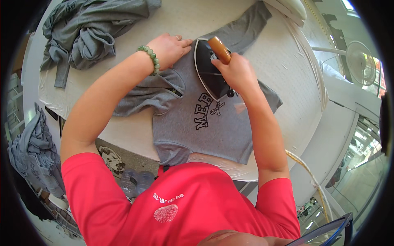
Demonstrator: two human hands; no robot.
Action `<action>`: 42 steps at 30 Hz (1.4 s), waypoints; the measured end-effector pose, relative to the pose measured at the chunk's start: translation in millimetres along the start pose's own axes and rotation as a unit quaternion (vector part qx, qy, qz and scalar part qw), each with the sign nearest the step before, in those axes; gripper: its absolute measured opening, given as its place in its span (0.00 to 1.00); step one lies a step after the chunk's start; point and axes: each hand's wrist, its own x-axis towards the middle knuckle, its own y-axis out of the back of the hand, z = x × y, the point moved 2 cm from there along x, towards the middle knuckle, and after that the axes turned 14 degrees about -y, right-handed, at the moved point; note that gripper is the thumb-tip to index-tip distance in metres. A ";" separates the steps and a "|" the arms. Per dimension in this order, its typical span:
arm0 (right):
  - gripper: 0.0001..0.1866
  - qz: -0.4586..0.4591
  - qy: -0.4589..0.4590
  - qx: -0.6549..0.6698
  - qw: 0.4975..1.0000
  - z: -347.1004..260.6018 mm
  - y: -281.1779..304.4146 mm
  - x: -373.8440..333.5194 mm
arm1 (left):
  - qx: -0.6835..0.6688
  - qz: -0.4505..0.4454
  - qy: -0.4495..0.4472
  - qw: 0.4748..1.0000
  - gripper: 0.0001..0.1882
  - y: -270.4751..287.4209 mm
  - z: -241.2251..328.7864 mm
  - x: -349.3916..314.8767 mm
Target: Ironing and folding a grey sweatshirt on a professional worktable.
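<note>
A grey hooded sweatshirt point(176, 127) with dark printed lettering and a small bow motif lies spread on the white-covered ironing table point(283, 53). One sleeve stretches away toward the far edge. My right hand point(240, 74) is wrapped round the brown handle of a black iron point(206, 74), which rests on the sweatshirt beyond the lettering. Just left of the iron, my left hand point(169, 50) lies with fingers extended on the cloth near the hood. A green bead bracelet circles that wrist. The iron covers the fabric beneath it.
More grey garments point(92, 33) are heaped at the table's far left. Beside the table on the left hangs a pile of grey-blue clothing point(35, 151). Clear plastic bottles point(137, 180) stand below the near edge. A yellowish hose point(308, 172) curves down at the right, and a fan point(360, 63) stands beyond.
</note>
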 end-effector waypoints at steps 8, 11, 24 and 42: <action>0.24 -0.050 0.089 -0.053 0.993 -59.2 -13.5 17.3 | -0.024 0.224 0.132 0.965 0.10 -24.4 54.4 -57.8; 0.24 -0.074 0.207 -0.143 0.965 -72.7 -27.5 -2.4 | -0.002 0.358 0.201 0.912 0.07 -24.8 101.4 -82.2; 0.27 -0.012 0.069 -0.049 0.996 16.1 -27.8 -39.4 | -0.335 0.381 0.495 0.706 0.09 -84.2 217.3 -136.9; 0.34 -0.069 0.176 -0.135 0.973 82.5 -101.2 -162.4 | -0.260 0.373 0.433 0.779 0.05 -94.7 185.2 -129.5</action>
